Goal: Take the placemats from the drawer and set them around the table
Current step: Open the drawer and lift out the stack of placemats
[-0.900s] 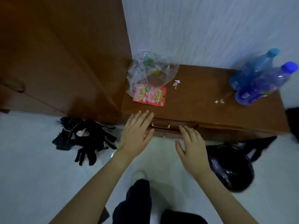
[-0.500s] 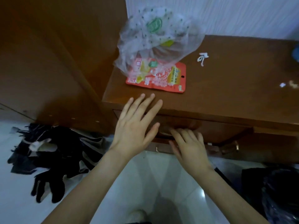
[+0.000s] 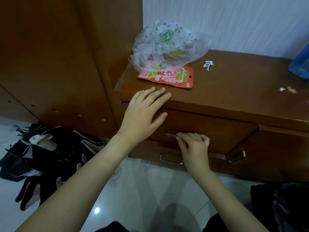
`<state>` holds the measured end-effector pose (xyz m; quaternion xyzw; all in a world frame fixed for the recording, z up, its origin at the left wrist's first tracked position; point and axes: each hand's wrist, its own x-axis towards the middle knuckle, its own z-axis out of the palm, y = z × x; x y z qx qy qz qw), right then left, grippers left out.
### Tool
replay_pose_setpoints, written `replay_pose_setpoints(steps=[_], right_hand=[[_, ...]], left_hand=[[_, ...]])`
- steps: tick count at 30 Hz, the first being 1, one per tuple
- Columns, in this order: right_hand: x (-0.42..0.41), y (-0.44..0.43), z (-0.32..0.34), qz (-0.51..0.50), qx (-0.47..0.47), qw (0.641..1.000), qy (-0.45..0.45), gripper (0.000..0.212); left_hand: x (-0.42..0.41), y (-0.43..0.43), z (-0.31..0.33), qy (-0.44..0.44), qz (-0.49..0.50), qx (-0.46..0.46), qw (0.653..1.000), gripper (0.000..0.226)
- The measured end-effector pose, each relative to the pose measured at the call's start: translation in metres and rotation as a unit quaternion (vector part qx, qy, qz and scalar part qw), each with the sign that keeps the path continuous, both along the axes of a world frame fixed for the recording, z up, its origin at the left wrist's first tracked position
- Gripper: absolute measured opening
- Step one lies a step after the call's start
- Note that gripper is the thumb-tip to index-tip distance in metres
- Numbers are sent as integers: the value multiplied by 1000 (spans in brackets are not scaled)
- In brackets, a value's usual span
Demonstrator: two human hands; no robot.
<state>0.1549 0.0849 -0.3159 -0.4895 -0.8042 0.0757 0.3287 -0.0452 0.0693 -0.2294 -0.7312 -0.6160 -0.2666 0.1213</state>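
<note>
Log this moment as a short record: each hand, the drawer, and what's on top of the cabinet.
left hand: open, flat against the cabinet's front edge
right hand: fingers closed on the top drawer handle
top drawer: shut or barely open
placemats: none visible
cabinet top: plastic bag, red packet, paper scrap

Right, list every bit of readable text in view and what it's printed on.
Red snack pouch: yellow panel with printed characters, too blurred to read.
Clear plastic bag: round green logo, lettering too small to read.
Blue bottle: no legible label shows.
Nothing else carries text.
</note>
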Motion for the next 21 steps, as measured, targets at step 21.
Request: replay_pose_setpoints(steps=[21], right_hand=[[23,-96,-5,26,10,1000,10,14]], left_hand=[[-5,-8,17,38,-11,-78,996,62]])
